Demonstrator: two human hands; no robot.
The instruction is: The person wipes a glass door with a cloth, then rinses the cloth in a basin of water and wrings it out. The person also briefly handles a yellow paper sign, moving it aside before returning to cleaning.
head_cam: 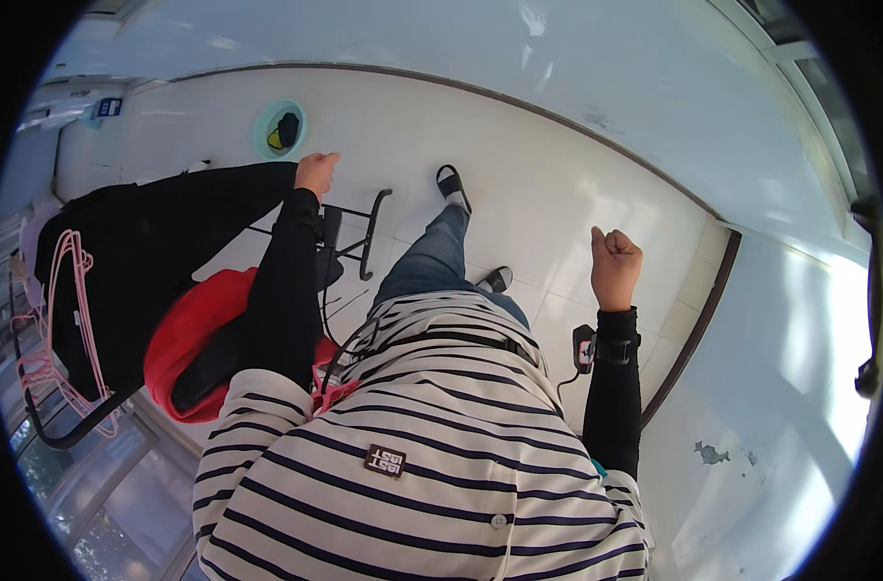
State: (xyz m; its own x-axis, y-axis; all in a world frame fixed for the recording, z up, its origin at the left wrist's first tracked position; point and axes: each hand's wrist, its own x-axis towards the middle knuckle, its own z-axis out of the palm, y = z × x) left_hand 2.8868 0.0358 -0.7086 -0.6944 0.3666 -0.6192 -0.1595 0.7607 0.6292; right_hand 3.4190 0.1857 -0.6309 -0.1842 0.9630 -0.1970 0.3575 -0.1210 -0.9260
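My left hand [317,175] is raised at the upper left with its fingers curled. Its inner side borders the tip of a black garment [158,210], which hangs on a rack [78,428]; whether the fingers grip the cloth is hard to make out. On the other side, my right hand [616,267] is balled into a fist with the thumb up, apart from any object, over the tiled floor. Below my left forearm hangs a red garment [187,341] with a dark lining. Several pink clothes hangers [75,290] hang at the far left.
A light-green basin [256,134] holding dark and yellow items stands on the floor. Black metal rack legs [372,232] stand beside my legs. A small wired device [584,348] hangs beside my right forearm. A pale wall [485,43] borders the floor ahead.
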